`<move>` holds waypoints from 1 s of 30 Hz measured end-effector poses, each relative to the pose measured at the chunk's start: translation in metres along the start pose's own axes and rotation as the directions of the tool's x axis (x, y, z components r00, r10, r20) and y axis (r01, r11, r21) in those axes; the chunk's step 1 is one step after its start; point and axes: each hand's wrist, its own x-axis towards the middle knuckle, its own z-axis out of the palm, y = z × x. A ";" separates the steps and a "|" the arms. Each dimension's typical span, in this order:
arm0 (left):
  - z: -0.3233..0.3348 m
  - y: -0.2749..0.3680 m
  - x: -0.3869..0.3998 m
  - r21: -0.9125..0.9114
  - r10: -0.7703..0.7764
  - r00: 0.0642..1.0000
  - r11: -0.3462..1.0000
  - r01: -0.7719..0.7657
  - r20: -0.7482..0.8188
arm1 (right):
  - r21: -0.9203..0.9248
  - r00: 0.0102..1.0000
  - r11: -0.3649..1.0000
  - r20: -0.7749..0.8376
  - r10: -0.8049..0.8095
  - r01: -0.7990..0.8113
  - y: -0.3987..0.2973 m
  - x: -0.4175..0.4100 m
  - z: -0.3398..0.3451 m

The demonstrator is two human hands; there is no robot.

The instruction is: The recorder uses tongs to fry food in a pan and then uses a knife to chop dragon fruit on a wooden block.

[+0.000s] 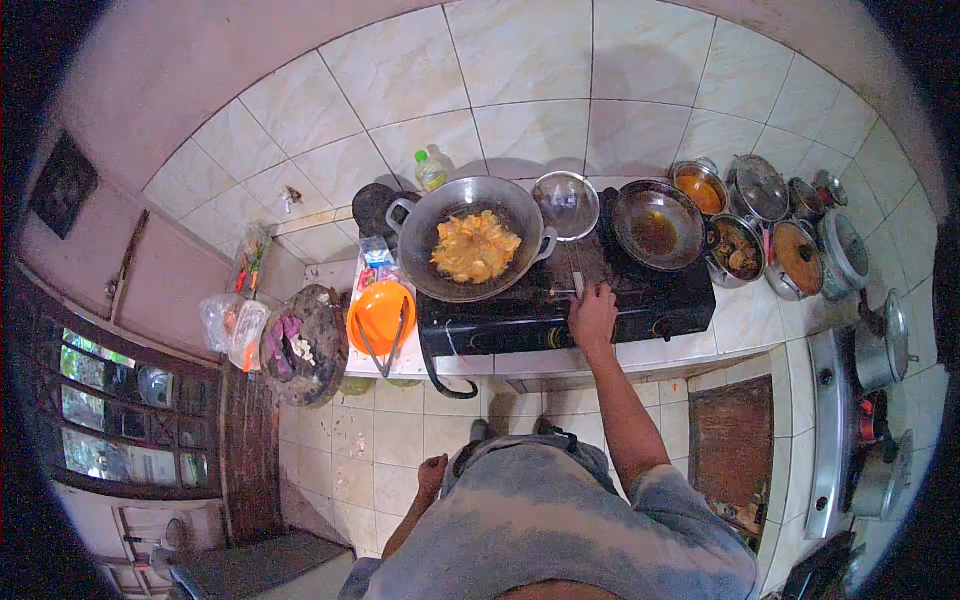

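My right hand is closed around the handle of a round wire strainer, whose bowl rests at the back of the black gas stove. Left of it stands a large two-handled metal wok with golden pieces of food in bubbling oil. A dark frying pan with some brown oil sits on the stove's right side. My left hand hangs low beside my body, its fingers curled; whether it holds anything is hidden. An orange plastic bowl with metal tongs across it stands left of the stove.
Several pots, one with orange liquid, crowd the counter at right. A round chopping board with purple and white scraps lies at left, near plastic bags. A green-capped bottle stands behind the wok. A black hose hangs over the counter edge.
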 end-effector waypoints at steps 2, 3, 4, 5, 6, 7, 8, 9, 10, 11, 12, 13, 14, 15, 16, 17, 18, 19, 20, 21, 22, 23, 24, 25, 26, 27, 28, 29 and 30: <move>0.001 -0.004 0.001 -0.005 0.011 1.000 1.000 -0.011 0.004 | 0.008 0.999 1.000 -0.037 -0.027 0.027 0.001 -0.003 0.000; 0.001 -0.009 0.002 -0.009 0.023 1.000 1.000 -0.023 0.002 | 0.034 0.998 0.999 -0.056 -0.022 0.024 -0.002 -0.004 -0.004; 0.001 -0.014 0.002 -0.099 -0.010 1.000 0.995 0.008 -0.023 | 0.061 0.997 0.998 -0.073 -0.017 0.021 -0.005 -0.005 -0.008; 0.002 -0.019 0.002 -0.107 -0.019 0.999 0.994 0.015 -0.029 | 0.061 0.997 0.998 -0.067 -0.029 0.033 -0.008 -0.005 -0.010; 0.002 -0.013 0.001 -0.123 -0.052 0.999 0.991 0.050 -0.009 | 0.066 0.995 0.997 -0.092 -0.039 0.046 -0.007 -0.007 -0.010; 0.000 -0.008 0.001 -0.135 -0.087 0.996 0.987 0.087 0.008 | 0.076 0.992 0.995 -0.114 -0.049 0.058 -0.008 -0.009 -0.011; -0.002 -0.003 -0.001 -0.092 -0.091 0.996 0.992 0.091 -0.002 | 0.073 0.992 0.995 -0.107 -0.062 0.070 -0.010 -0.010 -0.012; -0.004 -0.007 -0.002 -0.101 -0.101 0.995 0.990 0.099 -0.011 | 0.079 0.988 0.995 -0.148 -0.054 0.066 -0.015 -0.010 -0.015; -0.008 -0.012 -0.001 0.009 -0.016 0.994 1.000 0.017 -0.107 | 0.086 0.981 0.994 -0.187 -0.045 0.063 -0.021 -0.010 -0.018; -0.012 -0.016 -0.001 0.128 0.077 0.978 0.990 -0.052 -0.192 | 0.091 0.982 0.993 -0.179 -0.061 0.078 -0.025 -0.010 -0.019; -0.015 -0.016 0.000 0.132 0.010 0.968 0.991 0.024 -0.250 | 0.169 0.974 0.976 -0.204 -0.099 0.135 -0.028 -0.012 -0.022; -0.019 -0.017 0.000 0.119 -0.003 0.966 0.992 0.035 -0.257 | 0.245 0.964 0.950 -0.229 -0.136 0.192 -0.033 -0.016 -0.023; -0.026 -0.018 0.001 0.098 -0.009 0.945 0.994 0.043 -0.326 | 0.309 0.940 0.907 -0.275 -0.203 0.287 -0.039 -0.023 -0.025; -0.035 -0.012 0.001 0.081 -0.009 0.923 0.996 0.044 -0.386 | 0.305 0.938 0.906 -0.271 -0.215 0.295 -0.044 -0.034 -0.029; -0.043 -0.015 0.001 0.152 0.089 0.896 0.988 -0.024 -0.435 | 0.453 0.942 0.827 -0.196 -0.272 0.333 -0.052 -0.048 -0.030; -0.050 -0.018 0.002 0.135 0.068 0.891 0.991 -0.008 -0.448 | 0.593 0.932 0.728 -0.125 -0.339 0.344 -0.060 -0.064 -0.029; -0.057 -0.029 0.006 0.069 -0.018 0.886 0.996 0.056 -0.464 | 0.601 0.931 0.726 -0.092 -0.352 0.334 -0.072 -0.083 -0.024; -0.065 -0.038 0.011 0.000 -0.104 0.875 0.993 0.118 -0.472 | 0.607 0.929 0.726 -0.058 -0.365 0.323 -0.084 -0.103 -0.016; -0.077 -0.037 0.013 0.041 -0.059 0.907 0.996 0.084 -0.416 | 0.607 0.919 0.719 -0.053 -0.390 0.340 -0.100 -0.122 -0.013; -0.090 -0.032 0.015 0.018 -0.079 0.901 0.995 0.096 -0.427 | 0.660 0.921 0.704 0.044 -0.387 0.264 -0.123 -0.141 -0.016; -0.104 -0.015 0.018 -0.078 -0.100 0.934 0.994 0.078 -0.343 | 0.698 0.913 0.692 0.141 -0.382 0.182 -0.141 -0.154 -0.015; -0.120 0.001 0.020 -0.170 -0.110 0.960 0.983 0.067 -0.258 | 0.699 0.905 0.689 0.145 -0.400 0.192 -0.154 -0.163 -0.006; -0.136 0.009 0.020 -0.263 -0.040 0.981 0.965 -0.011 -0.189 | 0.674 0.863 0.719 0.249 -0.439 0.171 -0.171 -0.173 0.005; -0.152 0.016 0.023 -0.355 0.041 0.991 0.931 -0.085 -0.131 | 0.646 0.811 0.748 0.349 -0.469 0.155 -0.191 -0.185 0.017; -0.168 0.023 0.027 -0.486 0.115 0.984 0.858 -0.167 -0.136 | 0.643 0.783 0.720 0.297 -0.547 0.259 -0.219 -0.195 0.029; -0.185 0.029 0.027 -0.601 0.186 0.971 0.762 -0.240 -0.151 | 0.655 0.768 0.710 0.306 -0.563 0.260 -0.249 -0.209 0.042; -0.208 0.041 0.028 -0.592 0.240 0.951 0.744 -0.309 -0.195 | 0.709 0.747 0.675 0.334 -0.574 0.202 -0.282 -0.221 0.060; -0.231 0.056 0.025 -0.581 0.294 0.928 0.723 -0.372 -0.229 | 0.753 0.728 0.644 0.365 -0.580 0.136 -0.311 -0.236 0.076; -0.261 0.078 0.015 -0.477 0.419 0.859 0.714 -0.512 -0.294 | 0.738 0.592 0.673 0.564 -0.575 -0.050 -0.337 -0.250 0.089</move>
